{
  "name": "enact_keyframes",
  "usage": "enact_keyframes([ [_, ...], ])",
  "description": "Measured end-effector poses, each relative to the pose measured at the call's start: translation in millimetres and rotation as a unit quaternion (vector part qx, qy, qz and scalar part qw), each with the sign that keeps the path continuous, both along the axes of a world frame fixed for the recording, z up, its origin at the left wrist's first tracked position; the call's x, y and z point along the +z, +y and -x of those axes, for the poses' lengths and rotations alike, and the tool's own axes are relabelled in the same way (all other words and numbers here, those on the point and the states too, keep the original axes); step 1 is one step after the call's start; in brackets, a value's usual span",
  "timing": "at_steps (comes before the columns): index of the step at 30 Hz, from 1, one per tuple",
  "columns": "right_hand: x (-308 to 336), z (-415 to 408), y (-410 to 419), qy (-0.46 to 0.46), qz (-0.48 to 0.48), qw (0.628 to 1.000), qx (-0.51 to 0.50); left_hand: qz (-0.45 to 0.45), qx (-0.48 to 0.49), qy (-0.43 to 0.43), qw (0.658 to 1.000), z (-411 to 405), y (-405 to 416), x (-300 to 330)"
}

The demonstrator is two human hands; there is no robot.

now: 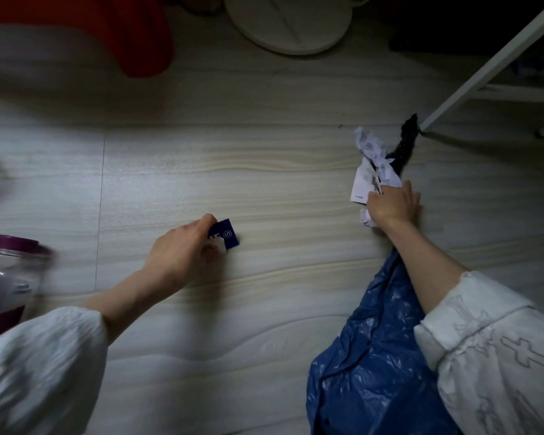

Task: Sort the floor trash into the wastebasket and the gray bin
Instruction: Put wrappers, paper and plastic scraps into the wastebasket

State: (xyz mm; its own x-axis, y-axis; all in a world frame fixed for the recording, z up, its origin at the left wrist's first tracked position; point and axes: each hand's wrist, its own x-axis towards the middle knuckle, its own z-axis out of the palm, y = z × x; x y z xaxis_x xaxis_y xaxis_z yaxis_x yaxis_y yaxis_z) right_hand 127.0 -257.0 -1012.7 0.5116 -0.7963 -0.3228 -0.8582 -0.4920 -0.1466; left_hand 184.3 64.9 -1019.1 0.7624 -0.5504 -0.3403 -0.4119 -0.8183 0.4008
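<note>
Left hand (182,249), fingers curled in a closed grip on a small dark-blue and white paper packet (225,238), which lay against the pale wood-grain floor (264,189) near frame centre. Right hand (391,204), well apart from it, closed in a fist on a bunch of crumpled white printed paper (369,155) together with a black plastic scrap (405,142). A crinkled blue plastic bag (368,356) lay beneath the right forearm. A blurred clear plastic bottle with purple cap (13,271) showed at the left edge.
</note>
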Motion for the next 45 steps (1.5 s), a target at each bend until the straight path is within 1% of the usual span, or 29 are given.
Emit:
enact_keyframes([
  [2,-2,1,-2,-0.029,-0.044,0.997,-0.048,0.009,0.006,-0.004,1.0,2,1,0],
  [3,-1,2,1,-0.038,-0.045,0.996,-0.065,0.016,0.008,-0.002,1.0,2,1,0],
  [4,0,2,5,-0.039,-0.039,0.997,-0.062,0.025,0.009,0.002,1.0,3,1,1],
  [5,2,2,11,-0.043,-0.031,0.998,-0.039,0.033,0.012,0.007,0.999,4,1,1],
  [8,14,-1,37,-0.051,-0.005,0.994,0.098,0.051,0.024,0.022,0.998,7,4,7],
  [10,26,-5,53,-0.062,0.006,0.987,0.147,0.058,0.04,0.024,0.997,10,7,14],
  [12,38,-6,69,-0.075,0.011,0.982,0.173,0.058,0.058,0.029,0.996,13,11,26],
  [14,55,-4,87,-0.096,-0.016,0.978,0.186,0.071,0.078,0.048,0.993,15,17,40],
  [17,93,5,121,-0.143,-0.057,0.969,0.192,0.114,0.1,0.058,0.987,17,33,69],
  [21,140,12,165,-0.174,-0.088,0.96,0.2,0.148,0.142,0.003,0.979,21,59,114],
  [24,186,14,207,-0.212,-0.114,0.943,0.23,0.186,0.213,-0.036,0.959,34,92,162],
  [27,235,15,254,-0.239,-0.156,0.923,0.259,0.241,0.26,-0.069,0.933,47,134,206],
  [30,274,13,296,-0.263,-0.192,0.899,0.294,0.285,0.315,-0.1,0.9,55,172,240],
  [34,309,3,356,-0.279,-0.242,0.868,0.332,0.312,0.396,-0.134,0.853,55,232,273],
  [36,315,-3,389,-0.27,-0.279,0.857,0.339,0.3,0.448,-0.138,0.831,54,264,278],
  [39,309,-14,432,-0.258,-0.332,0.847,0.325,0.259,0.51,-0.125,0.811,54,304,272],
  [43,288,-30,480,-0.241,-0.389,0.836,0.302,0.257,0.556,-0.09,0.786,53,338,250],
  [45,282,-33,496,-0.239,-0.394,0.831,0.312,0.272,0.564,-0.06,0.777,52,348,244],
])
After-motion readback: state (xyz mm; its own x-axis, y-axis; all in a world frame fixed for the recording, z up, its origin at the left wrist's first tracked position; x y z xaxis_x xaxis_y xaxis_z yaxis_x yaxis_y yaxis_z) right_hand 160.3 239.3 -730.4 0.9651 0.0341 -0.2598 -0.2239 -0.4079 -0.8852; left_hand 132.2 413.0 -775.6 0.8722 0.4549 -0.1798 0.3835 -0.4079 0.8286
